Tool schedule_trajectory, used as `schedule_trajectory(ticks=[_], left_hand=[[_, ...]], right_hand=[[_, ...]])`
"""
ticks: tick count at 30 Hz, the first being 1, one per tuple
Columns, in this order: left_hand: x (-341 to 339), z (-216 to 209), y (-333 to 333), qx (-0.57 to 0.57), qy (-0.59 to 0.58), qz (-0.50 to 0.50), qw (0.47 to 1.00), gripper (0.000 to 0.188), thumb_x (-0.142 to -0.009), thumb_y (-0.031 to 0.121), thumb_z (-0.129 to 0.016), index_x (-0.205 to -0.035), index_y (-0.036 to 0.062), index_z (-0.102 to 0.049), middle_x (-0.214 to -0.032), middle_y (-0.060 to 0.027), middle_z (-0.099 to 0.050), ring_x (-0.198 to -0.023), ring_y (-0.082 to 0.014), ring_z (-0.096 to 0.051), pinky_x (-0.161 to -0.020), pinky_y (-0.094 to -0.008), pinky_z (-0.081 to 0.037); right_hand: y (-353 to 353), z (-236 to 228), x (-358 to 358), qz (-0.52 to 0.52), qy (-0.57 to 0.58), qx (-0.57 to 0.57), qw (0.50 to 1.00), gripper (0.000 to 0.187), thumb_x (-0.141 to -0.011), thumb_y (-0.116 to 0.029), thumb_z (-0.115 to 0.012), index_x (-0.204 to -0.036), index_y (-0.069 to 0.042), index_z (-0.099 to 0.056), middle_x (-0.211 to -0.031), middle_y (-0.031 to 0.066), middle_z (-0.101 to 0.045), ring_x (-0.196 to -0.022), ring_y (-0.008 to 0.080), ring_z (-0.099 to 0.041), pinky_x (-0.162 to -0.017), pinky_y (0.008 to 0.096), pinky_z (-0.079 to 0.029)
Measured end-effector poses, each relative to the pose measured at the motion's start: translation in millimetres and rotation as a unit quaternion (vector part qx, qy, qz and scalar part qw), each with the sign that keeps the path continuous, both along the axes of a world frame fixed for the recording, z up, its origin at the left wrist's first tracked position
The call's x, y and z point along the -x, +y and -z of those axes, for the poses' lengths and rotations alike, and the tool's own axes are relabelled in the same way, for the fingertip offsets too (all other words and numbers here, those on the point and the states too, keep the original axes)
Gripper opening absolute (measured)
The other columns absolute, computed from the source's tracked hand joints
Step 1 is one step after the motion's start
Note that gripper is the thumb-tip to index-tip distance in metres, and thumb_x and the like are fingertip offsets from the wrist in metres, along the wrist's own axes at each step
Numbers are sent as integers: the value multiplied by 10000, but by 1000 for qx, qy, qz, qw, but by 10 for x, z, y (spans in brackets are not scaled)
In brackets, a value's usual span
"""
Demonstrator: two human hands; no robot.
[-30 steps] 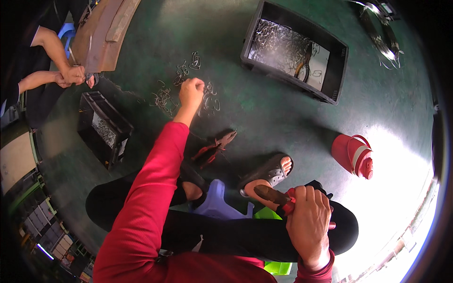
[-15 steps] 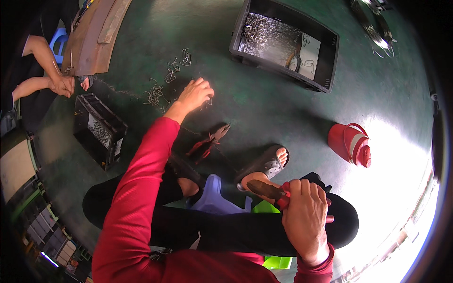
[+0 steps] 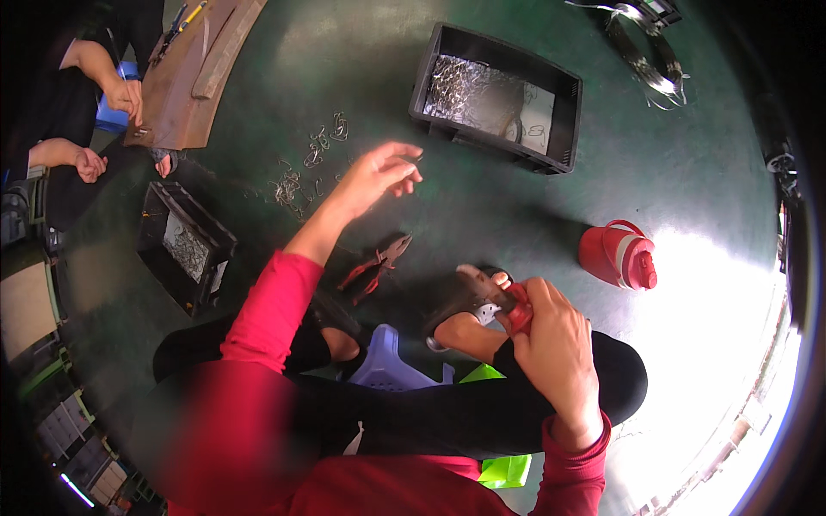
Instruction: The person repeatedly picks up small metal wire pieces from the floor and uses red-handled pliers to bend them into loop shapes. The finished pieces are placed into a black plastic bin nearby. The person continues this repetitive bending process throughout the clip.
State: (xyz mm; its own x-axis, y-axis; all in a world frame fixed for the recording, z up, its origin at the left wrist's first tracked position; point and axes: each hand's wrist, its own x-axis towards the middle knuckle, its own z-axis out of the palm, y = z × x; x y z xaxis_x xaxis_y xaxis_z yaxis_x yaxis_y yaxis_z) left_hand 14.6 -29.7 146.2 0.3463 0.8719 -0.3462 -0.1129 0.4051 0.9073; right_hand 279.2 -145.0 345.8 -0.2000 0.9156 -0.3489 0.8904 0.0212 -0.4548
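Note:
My left hand [image 3: 377, 181] is above the green floor with its fingers apart, and I see nothing held in it. Bent wire hooks [image 3: 288, 187] lie loosely scattered on the floor to its left. Below this hand rests a pair of pliers [image 3: 379, 265] with red handles, lying on the floor. In my right hand [image 3: 555, 348], over my right knee, is a second pair of pliers [image 3: 519, 308]; the red grips are wrapped by my fingers. Its jaws point up and left and are smeared by motion, so their opening cannot be made out.
A large black crate [image 3: 564, 116] with many metal hooks stands ahead. To the left is a smaller black crate [image 3: 225, 249] of metal pieces. A red jug [image 3: 613, 254] is at right, a wire coil [image 3: 637, 56] far right. Another person's hand [image 3: 125, 96] is beside a brown board [image 3: 172, 107].
My left hand has moved slightly right and its fingers have spread. The pliers in my right hand have moved forward. The other person's hands have come apart. The whole view has shifted slightly.

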Motion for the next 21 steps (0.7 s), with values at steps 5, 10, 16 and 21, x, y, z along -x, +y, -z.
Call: schedule_trajectory(ticks=[5,10,16,21], left_hand=[[-237,-1032,-319,-37,-18,-22,999,193,-979,162,-569,-1068,12,-651,-910,-61,-674,-784,-118,-648,-684,-239,-504],[-397,-1616,-672,-189,120,-69,972,130,-957,103,-594,-1004,-4,-653,-821,-58,-685,-662,-101,-651,-588,-225,-501],[-427,-1887,-993,-388,285,-146,864,79,-907,37,-637,-980,8,-654,-683,-50,-656,-562,-49,-595,-488,-207,-443],[-425,-1915,-1069,-530,360,-161,751,138,-850,-10,-678,-982,28,-665,-736,-64,-660,-540,-100,-598,-476,-261,-456]], right_hand=[[29,-34,8,66,82,33,994,271,-847,-206,-716,-985,-6,-595,-788,187,-643,-769,378,-632,-681,408,-476],[50,-37,59,74,142,49,986,283,-858,-211,-709,-979,20,-599,-736,158,-627,-674,254,-624,-648,353,-473],[7,-69,100,62,153,35,986,295,-862,-203,-708,-997,37,-603,-771,141,-648,-688,193,-620,-660,330,-484],[-47,-55,108,39,180,34,982,308,-863,-209,-709,-1027,35,-617,-811,129,-673,-719,177,-641,-686,320,-498]])
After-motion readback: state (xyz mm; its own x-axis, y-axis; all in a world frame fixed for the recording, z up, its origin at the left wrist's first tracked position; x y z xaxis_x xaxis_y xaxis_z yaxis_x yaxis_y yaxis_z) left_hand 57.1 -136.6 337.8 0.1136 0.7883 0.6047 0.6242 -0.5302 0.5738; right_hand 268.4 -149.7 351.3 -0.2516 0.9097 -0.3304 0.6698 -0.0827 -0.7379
